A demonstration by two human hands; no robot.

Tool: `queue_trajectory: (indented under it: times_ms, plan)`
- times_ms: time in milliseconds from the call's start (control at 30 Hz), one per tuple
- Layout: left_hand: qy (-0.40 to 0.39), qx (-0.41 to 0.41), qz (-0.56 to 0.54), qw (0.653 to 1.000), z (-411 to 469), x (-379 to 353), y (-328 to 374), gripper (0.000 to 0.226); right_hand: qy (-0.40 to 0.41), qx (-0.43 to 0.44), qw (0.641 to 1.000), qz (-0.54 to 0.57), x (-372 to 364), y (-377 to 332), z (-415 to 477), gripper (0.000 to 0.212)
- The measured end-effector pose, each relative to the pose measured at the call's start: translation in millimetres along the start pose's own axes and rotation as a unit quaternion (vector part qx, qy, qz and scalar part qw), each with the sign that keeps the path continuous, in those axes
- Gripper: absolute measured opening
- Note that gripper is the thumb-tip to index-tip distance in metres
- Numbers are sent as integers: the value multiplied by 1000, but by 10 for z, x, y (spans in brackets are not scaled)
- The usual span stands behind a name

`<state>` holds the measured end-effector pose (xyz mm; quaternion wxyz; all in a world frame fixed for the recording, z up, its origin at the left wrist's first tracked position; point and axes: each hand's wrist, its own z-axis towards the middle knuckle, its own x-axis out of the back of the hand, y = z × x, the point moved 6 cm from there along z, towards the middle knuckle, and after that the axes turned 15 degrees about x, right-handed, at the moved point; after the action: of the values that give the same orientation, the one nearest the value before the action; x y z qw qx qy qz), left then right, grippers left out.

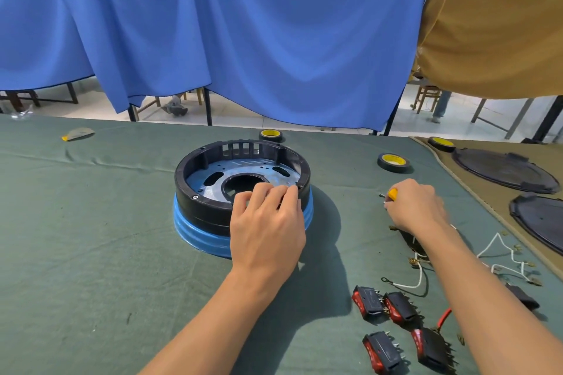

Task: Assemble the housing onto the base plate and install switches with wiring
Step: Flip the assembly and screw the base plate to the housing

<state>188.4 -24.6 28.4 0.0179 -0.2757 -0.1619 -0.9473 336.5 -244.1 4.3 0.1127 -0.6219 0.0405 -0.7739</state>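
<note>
finding 1, task item: the black ring housing (210,207) sits on the grey base plate (199,181), which shows through its open centre. the pair rests on a blue round stand (195,233) on the green table cloth (91,222), ahead of the person and slightly left. taking the ring as a dial with 12 o'clock away from the person, small fastening points show on the rim at about 8 and 4 o'clock.

finding 2, hands: the left hand (268,222) reaches over the near wall at about 5 o'clock, fingers (274,192) curled onto the rim beside the 4 o'clock point. whether they also hold a screw cannot be told. the right hand (417,207) is low over the cloth at 3 o'clock from the housing, well apart from it, and grips a yellow-handled screwdriver (393,193).

finding 3, governing relation: the housing lies at 9 o'clock from the right hand. the driver's long axis runs roughly 3 to 9, with the short visible tip toward the ring. the left hand is already on the work. the right hand must cross the gap and turn the tool upright over a rim point. judgement: fastening step, with switches not yet fitted.

finding 4, pending parts: red rocker switches (393,323) and white wires (499,250) lie at 4 to 5 o'clock from the housing, beside the right forearm. a sleeve-level sweep could disturb them.
</note>
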Motion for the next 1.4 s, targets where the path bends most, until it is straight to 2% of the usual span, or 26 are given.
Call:
queue_trajectory:
  times_ms: [233, 333, 400, 500, 733, 967, 1167, 1400]
  plan:
    - [8, -2, 5, 1000, -8, -18, -5, 4, -22, 64, 998, 8, 76, -222, -44, 9]
    - [8, -1, 14, 1000, -17, -29, 7, 5, -30, 153, 984, 87, 204, -496, -85, 6]
    - [12, -1, 21, 1000, -24, -27, 14, 5, -34, 214, 967, 137, 289, -712, -157, 13]
    - [29, 7, 28, 999, -29, 4, 1, 6, -28, 269, 950, 154, 386, -955, -253, 15]
    - [30, 24, 43, 998, -30, 1, -21, 14, 90, 299, 911, 268, 568, -1241, -411, 6]
    - [11, 29, 43, 999, -26, -21, -22, 15, 137, 326, 894, 274, 428, -1359, -467, 7]
    - [5, 35, 39, 999, -27, -20, -25, 15, 153, 368, 887, 234, 354, -1399, -488, 7]
    - [15, 36, 34, 999, -25, -38, -29, 14, 167, 360, 878, 267, 322, -1381, -491, 6]
